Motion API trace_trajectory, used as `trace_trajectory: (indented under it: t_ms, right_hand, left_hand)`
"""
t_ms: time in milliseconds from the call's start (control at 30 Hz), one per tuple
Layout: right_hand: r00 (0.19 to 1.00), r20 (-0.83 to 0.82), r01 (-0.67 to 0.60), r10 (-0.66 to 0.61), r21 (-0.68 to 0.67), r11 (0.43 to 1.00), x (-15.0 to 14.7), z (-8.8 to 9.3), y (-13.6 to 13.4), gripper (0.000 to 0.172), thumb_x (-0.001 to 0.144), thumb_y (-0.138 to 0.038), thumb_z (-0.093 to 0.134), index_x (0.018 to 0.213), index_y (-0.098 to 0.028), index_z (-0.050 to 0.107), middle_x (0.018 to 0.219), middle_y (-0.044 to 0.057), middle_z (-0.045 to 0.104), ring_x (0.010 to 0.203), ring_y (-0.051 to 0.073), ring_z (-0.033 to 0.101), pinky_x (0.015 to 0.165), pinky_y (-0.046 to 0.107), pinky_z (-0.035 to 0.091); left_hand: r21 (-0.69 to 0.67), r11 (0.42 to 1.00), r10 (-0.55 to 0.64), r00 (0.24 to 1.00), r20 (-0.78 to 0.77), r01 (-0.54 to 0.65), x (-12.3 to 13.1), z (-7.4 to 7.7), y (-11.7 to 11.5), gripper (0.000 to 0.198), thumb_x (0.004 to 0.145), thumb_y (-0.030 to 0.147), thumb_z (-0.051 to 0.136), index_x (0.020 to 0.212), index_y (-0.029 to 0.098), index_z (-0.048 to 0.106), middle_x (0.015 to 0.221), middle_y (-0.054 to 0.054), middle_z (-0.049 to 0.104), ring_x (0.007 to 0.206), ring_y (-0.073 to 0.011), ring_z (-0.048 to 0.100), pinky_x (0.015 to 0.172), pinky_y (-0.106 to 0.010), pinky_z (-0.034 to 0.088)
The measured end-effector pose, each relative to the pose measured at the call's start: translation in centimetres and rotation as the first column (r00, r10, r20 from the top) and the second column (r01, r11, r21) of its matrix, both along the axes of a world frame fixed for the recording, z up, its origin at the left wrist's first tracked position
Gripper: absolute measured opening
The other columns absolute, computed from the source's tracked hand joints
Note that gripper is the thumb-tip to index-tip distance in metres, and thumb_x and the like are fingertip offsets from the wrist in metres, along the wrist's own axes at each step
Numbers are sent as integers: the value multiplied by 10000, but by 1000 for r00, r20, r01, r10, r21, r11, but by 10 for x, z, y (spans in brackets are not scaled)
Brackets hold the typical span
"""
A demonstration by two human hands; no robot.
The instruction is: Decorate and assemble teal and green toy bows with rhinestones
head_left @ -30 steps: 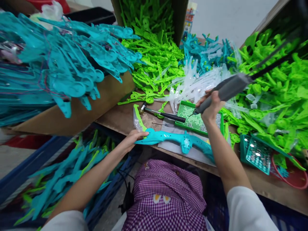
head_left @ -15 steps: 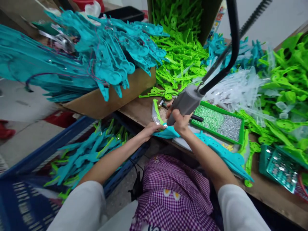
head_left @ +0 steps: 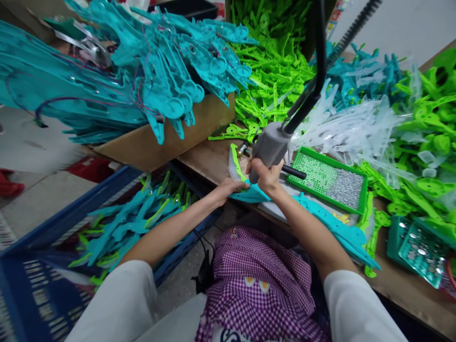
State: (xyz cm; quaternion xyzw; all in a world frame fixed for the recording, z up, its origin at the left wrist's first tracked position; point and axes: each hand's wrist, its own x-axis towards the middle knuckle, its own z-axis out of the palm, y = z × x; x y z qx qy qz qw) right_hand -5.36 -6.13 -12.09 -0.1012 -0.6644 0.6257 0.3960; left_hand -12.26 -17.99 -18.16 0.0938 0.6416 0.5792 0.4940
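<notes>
My right hand [head_left: 265, 175] is wrapped round a grey electric screwdriver [head_left: 271, 142], which hangs from a dark cable and a coiled spring. Its tip points down at a turquoise plastic part [head_left: 254, 194] lying at the table's front edge. My left hand [head_left: 228, 189] pinches the left end of that part, fingertips beside the thin driver bit. A green and clear curved piece [head_left: 235, 161] sticks up from the same end. Under my right forearm lies another long turquoise part [head_left: 327, 221].
A green tray [head_left: 329, 178] of small metal screws stands right of the screwdriver. Turquoise parts with wires [head_left: 171, 80] overhang a cardboard box [head_left: 178, 142]. Green pieces [head_left: 274, 80] and clear pieces [head_left: 352, 128] are heaped behind. A blue crate [head_left: 67, 223] holds assembled parts; a teal tray [head_left: 422, 247] sits far right.
The view has shifted slightly. The screwdriver stands a little more upright, and its thin bit now shows at the turquoise part. Both hands keep their grips.
</notes>
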Motion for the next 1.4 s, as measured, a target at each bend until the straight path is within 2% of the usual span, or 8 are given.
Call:
trace_trajectory:
  t_ms: [333, 500, 567, 667, 733, 867, 1067, 1400]
  right_hand:
    - [1000, -7, 26, -26, -17, 1000, 9, 10, 2, 390, 729, -568, 594, 577, -213, 537, 500, -35, 507, 451, 119, 505, 467, 279, 436]
    - [939, -220, 233, -264, -157, 960, 64, 49, 50, 426, 763, -655, 510, 816, -239, 588, 491, -54, 482, 373, 115, 475, 378, 263, 382]
    - [904, -212, 358, -371, -98, 929, 87, 53, 75, 403, 734, -642, 564, 795, -245, 590, 488, -59, 483, 380, 117, 483, 378, 263, 380]
    - [865, -62, 496, -498, -37, 867, 103, 36, 104, 364, 748, -590, 588, 761, -226, 602, 491, -58, 513, 381, 114, 497, 384, 261, 388]
    - [861, -26, 505, -507, -61, 861, 101, 17, 113, 381, 775, -591, 551, 775, -213, 608, 490, -54, 524, 376, 113, 505, 377, 257, 390]
    - [899, -22, 435, -438, -81, 897, 92, -3, 113, 413, 756, -618, 549, 779, -209, 602, 477, -56, 520, 377, 115, 520, 378, 255, 406]
    - [836, -95, 534, -541, -89, 841, 94, 8, 114, 466, 780, -671, 466, 784, -220, 584, 494, -53, 495, 385, 106, 517, 371, 249, 391]
    - [866, -25, 498, -499, -39, 866, 81, -22, 126, 377, 756, -582, 590, 755, -205, 614, 483, -58, 542, 386, 107, 517, 396, 258, 418]
  left_hand:
    - [-102, 995, 7, 1000, -12, -8, -3, 6, 0, 320, 524, 302, 814, 765, 122, 704, 682, -26, 695, 638, -156, 615, 598, -254, 453]
    - [20, 998, 59, 988, 141, -63, 4, 12, -21, 407, 591, 383, 800, 905, 149, 690, 832, -39, 714, 729, -155, 646, 678, -258, 509]
    - [59, 988, 141, 990, 27, -142, 14, 9, -33, 535, 613, 385, 797, 1084, 182, 646, 991, -50, 705, 839, -163, 657, 747, -265, 518]
    - [61, 951, 306, 886, -349, -305, 32, 0, -47, 645, 588, 368, 823, 1165, 190, 596, 1112, -69, 662, 906, -170, 648, 788, -265, 515]
    - [22, 949, 283, 821, -496, -314, 38, -6, -52, 524, 612, 400, 804, 1056, 171, 645, 1031, -64, 675, 831, -166, 648, 744, -257, 518]
    - [-43, 977, 155, 838, -523, -208, 36, -10, -52, 337, 669, 466, 742, 812, 164, 700, 858, -43, 682, 631, -143, 618, 633, -249, 514]
    - [13, 986, 144, 813, -565, -166, 33, -9, -41, 291, 702, 452, 707, 795, 177, 717, 854, -33, 634, 651, -136, 580, 589, -230, 480]
    - [12, 987, 137, 793, -594, -162, 34, -11, -38, 244, 718, 422, 697, 761, 182, 701, 857, -36, 643, 746, -157, 584, 641, -226, 471]
